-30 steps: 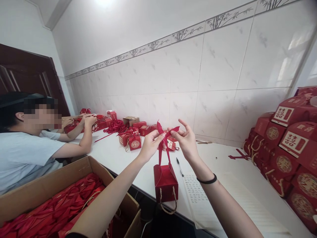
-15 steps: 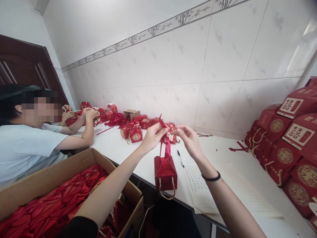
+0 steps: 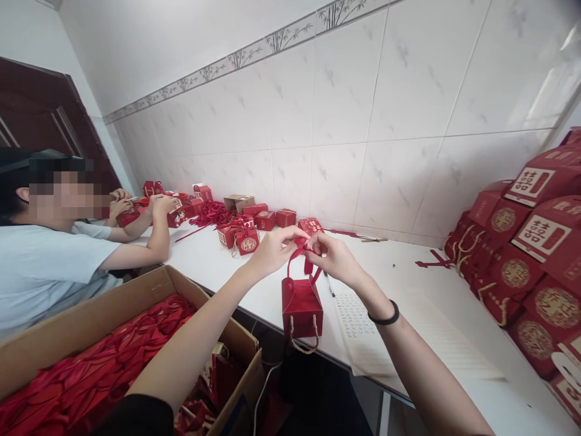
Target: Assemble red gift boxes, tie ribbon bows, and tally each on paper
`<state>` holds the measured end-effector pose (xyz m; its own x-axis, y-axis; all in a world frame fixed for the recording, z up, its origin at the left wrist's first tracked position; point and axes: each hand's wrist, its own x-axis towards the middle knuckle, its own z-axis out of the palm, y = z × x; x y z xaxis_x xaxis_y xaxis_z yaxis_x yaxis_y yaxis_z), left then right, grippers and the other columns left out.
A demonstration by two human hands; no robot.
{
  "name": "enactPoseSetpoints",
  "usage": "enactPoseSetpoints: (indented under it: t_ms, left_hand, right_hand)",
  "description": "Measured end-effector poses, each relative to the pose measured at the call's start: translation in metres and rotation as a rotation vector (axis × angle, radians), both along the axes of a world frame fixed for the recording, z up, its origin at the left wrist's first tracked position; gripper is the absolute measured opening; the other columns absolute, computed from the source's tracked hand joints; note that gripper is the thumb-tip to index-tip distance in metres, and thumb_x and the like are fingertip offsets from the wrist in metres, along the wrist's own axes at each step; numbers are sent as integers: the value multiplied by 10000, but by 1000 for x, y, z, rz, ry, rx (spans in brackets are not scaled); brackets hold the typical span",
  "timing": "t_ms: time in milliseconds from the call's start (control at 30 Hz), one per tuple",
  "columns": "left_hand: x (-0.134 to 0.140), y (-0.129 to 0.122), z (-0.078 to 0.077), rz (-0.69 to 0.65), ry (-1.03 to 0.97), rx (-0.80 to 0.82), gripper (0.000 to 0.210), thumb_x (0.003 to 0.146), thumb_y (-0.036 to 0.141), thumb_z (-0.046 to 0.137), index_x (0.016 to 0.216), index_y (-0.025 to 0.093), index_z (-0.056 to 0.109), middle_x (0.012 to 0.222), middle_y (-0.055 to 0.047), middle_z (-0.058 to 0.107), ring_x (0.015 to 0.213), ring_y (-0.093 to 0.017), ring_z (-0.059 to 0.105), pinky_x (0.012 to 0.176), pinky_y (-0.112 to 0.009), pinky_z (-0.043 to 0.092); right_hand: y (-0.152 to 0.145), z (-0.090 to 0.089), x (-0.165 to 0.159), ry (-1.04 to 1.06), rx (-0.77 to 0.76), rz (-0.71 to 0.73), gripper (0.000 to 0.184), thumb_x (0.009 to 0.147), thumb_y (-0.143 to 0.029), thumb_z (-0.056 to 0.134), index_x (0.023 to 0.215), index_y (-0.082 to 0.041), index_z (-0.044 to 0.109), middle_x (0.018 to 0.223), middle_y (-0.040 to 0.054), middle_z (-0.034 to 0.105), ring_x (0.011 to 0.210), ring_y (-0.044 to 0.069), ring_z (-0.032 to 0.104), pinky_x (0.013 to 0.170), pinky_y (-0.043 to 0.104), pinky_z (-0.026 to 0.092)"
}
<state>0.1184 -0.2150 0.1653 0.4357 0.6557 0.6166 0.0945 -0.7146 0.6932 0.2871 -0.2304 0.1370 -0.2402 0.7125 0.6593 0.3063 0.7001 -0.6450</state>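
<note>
A small red gift box (image 3: 302,315) with a twisted gold cord handle stands at the table's front edge. From its top rises a red ribbon (image 3: 291,266), gathered between my two hands above the box. My left hand (image 3: 278,249) is closed, thumb and fingers pinching the ribbon from the left. Against it, my right hand (image 3: 333,254) pinches the ribbon from the right, fingertips almost touching those of the left. The exact form of the ribbon between the fingers is partly hidden.
A cardboard carton (image 3: 172,275) full of red ribbon-like pieces stands at left. Finished-looking red boxes (image 3: 535,242) are stacked at right. A handwritten notebook (image 3: 358,327) and pen (image 3: 329,284) lie beside the box. A co-worker (image 3: 59,254) sits at left, handling red boxes.
My hands have drawn together over the box. The ribbon, earlier stretched upward with a pointed end standing above my left hand, is now bunched between both hands.
</note>
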Motion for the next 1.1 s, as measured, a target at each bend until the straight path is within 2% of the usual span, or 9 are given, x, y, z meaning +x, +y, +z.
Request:
enactPoseSetpoints:
  t_ms: [133, 200, 267, 400, 533, 633, 800, 967, 1100]
  left_hand:
    - [2, -3, -4, 27, -64, -15, 108, 726, 138, 637, 776, 206, 703, 814, -35, 691, 812, -172, 618, 767, -282, 455]
    - [4, -4, -6, 36, -147, -55, 52, 716, 193, 674, 762, 191, 698, 795, -44, 691, 803, -175, 625, 780, -288, 460]
    - [6, -5, -8, 22, -216, -97, 96, 712, 255, 695, 765, 175, 689, 782, -53, 694, 796, -178, 638, 789, -295, 468]
    - [4, -2, -16, -38, -333, -186, 232, 720, 375, 687, 788, 154, 662, 721, -59, 699, 754, -182, 662, 782, -329, 497]
    - [2, 2, -24, -63, -465, -245, 241, 716, 382, 693, 793, 156, 657, 752, -60, 709, 790, -194, 669, 770, -340, 512]
    - [3, 0, -30, -75, -565, -288, 221, 704, 351, 708, 814, 161, 679, 870, -78, 716, 888, -211, 656, 764, -330, 513]
    - [1, -4, -43, 62, -785, -428, 148, 638, 263, 749, 721, 152, 697, 1016, -91, 693, 966, -198, 624, 766, -294, 503]
    - [-23, -9, -61, 202, -896, -587, 118, 571, 166, 768, 649, 117, 694, 888, -83, 711, 852, -140, 636, 792, -264, 492]
    - [-53, -13, -77, 334, -809, -690, 145, 553, 151, 765, 670, 96, 701, 829, -83, 708, 795, -128, 629, 805, -266, 492]
  right_hand:
    - [1, -4, -5, -111, 133, -239, 87, 744, -165, 526, 819, -210, 533, 545, -42, 479, 467, 137, 424, 505, 247, 311]
    - [1, -6, -8, -107, 129, -304, 170, 776, -173, 520, 933, -215, 569, 550, -30, 522, 457, 153, 457, 513, 258, 328]
    - [0, -7, -10, -75, 110, -312, 232, 782, -161, 510, 986, -225, 599, 579, -19, 571, 483, 168, 510, 536, 266, 364]
    - [-4, -6, -11, 79, 49, -175, 203, 742, -179, 558, 900, -239, 671, 762, -1, 654, 663, 182, 595, 660, 296, 451]
    - [-4, -5, -11, 390, -202, 47, 229, 751, -364, 637, 893, -193, 695, 791, 31, 660, 754, 195, 606, 715, 330, 488]
    - [0, -8, -14, 633, -267, 57, 282, 713, -430, 690, 812, -166, 690, 777, 48, 662, 732, 191, 610, 701, 328, 500]
    - [-1, -14, -12, 745, -124, -232, 398, 655, -374, 762, 966, -162, 631, 660, 16, 648, 647, 176, 600, 636, 305, 488]
    - [-5, -30, 11, 799, -198, -270, 493, 625, -345, 771, 1051, -154, 613, 735, 38, 674, 717, 187, 611, 633, 289, 483]
    - [-6, -52, 40, 789, -295, -324, 591, 585, -319, 773, 1118, -147, 582, 885, 77, 684, 751, 195, 611, 630, 288, 477]
